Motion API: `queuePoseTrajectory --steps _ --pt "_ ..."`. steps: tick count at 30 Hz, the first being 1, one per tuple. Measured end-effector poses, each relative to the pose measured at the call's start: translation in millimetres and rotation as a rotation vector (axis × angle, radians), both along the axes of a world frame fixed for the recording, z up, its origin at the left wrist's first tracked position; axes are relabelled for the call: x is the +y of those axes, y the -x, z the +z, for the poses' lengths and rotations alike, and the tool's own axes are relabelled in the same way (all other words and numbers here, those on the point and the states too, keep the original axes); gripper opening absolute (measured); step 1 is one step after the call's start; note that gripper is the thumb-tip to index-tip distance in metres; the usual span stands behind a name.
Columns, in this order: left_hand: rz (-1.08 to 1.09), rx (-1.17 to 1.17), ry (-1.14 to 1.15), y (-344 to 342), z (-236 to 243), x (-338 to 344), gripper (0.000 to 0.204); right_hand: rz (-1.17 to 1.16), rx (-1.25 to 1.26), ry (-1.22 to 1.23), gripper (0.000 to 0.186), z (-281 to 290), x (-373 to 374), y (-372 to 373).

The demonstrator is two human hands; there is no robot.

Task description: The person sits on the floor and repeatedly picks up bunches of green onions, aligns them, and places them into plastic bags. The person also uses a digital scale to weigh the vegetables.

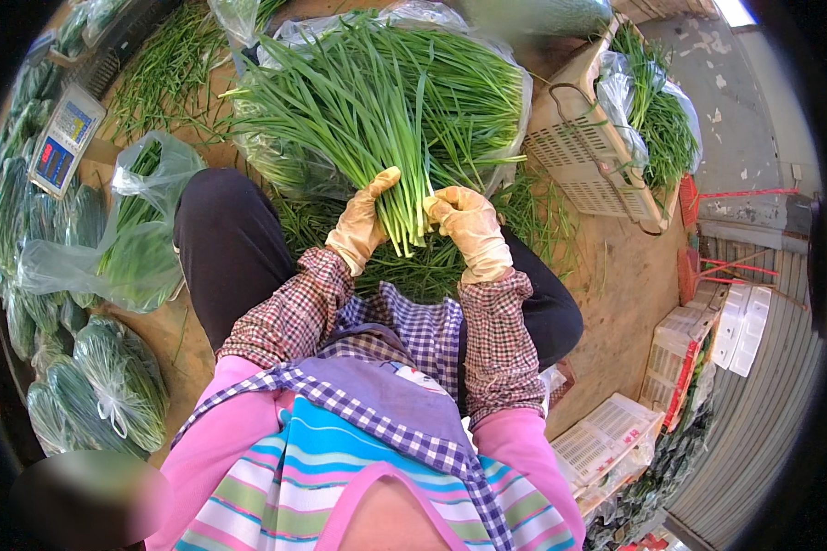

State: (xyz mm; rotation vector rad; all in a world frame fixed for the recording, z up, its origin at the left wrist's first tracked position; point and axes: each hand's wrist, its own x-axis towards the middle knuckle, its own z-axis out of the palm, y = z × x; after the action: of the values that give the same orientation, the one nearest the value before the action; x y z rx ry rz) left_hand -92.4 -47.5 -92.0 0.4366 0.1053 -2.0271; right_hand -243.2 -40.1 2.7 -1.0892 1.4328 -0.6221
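A brown floor (616,303) spreads around the seated person, strewn with loose green trimmings (404,275) between and beyond the knees; at the left stand a scale (64,142) with a blue panel, a clear bag of greens (147,239) and plump tied bags (119,386); at the upper right a pale slatted crate (570,151) holds more greens in plastic; along the right side are pale boxes (611,441) and a grey ribbed shutter (753,432), both bent by the lens. The bunch of long greens (390,161) is held up before the knees, in front of a large heap of greens (473,87) on clear plastic; its long axis runs slantwise, leafy tips fanning away and to the left, pale stem ends pointing back toward the person and slightly right; the gloved left hand (363,225) is clamped on it near the stems, thumb across the front; the gloved right hand (469,230) has its fingertips drawn together against the right-hand stems, though whether they pinch one I cannot tell.
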Motion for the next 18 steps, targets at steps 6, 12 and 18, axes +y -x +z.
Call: queuePoseTrajectory --steps 6,12,18 --pt "0.023 0.127 0.239 -4 29 -2 0.049 0.023 -0.45 -0.077 0.016 -6 0 19" --pt "0.072 0.127 0.297 -16 20 -7 0.066 -0.161 -0.301 0.005 0.016 -4 17 -6" --pt "0.067 0.077 0.26 -19 16 -7 0.058 -0.18 0.51 -0.036 0.013 -40 28 50"
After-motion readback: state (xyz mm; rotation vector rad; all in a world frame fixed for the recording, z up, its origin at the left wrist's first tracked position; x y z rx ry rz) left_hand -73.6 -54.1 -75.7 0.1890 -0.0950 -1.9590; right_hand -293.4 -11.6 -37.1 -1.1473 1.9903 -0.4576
